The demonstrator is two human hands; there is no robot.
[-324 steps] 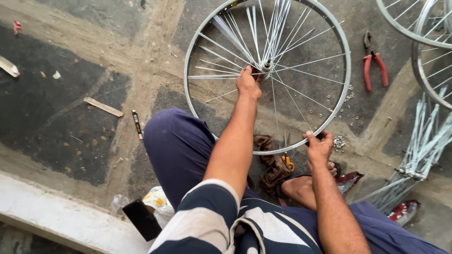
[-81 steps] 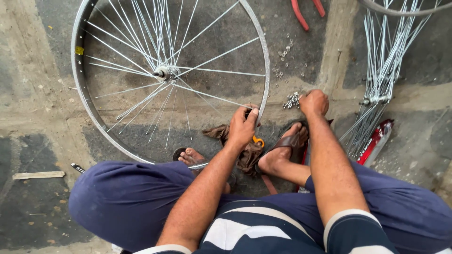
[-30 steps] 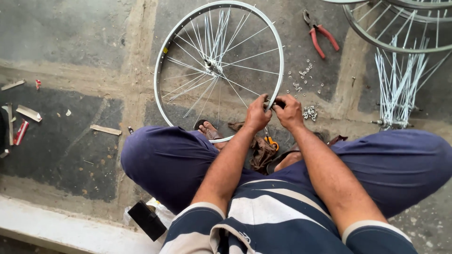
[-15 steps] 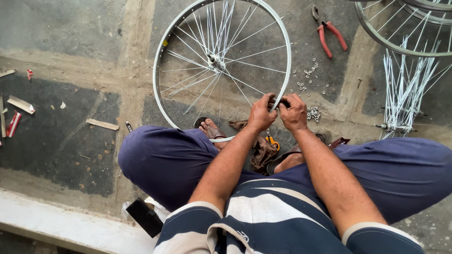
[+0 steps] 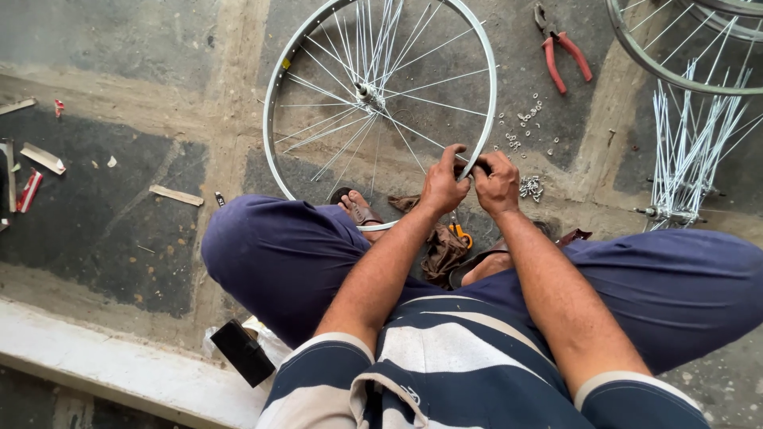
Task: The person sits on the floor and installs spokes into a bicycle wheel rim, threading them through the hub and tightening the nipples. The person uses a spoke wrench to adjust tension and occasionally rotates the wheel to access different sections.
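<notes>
Both hands stay pinched on the wheel rim: left hand, right hand; pliers beyond.

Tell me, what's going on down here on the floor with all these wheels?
A person sits on the floor with a spoked bicycle wheel lying flat in front of them. Both the left hand and the right hand are pinched together at the near edge of its rim, where a spoke meets it. Small metal nipples are scattered nearby, with red-handled pliers beyond them. A bundle of loose spokes and another rim lie to the right.
</notes>
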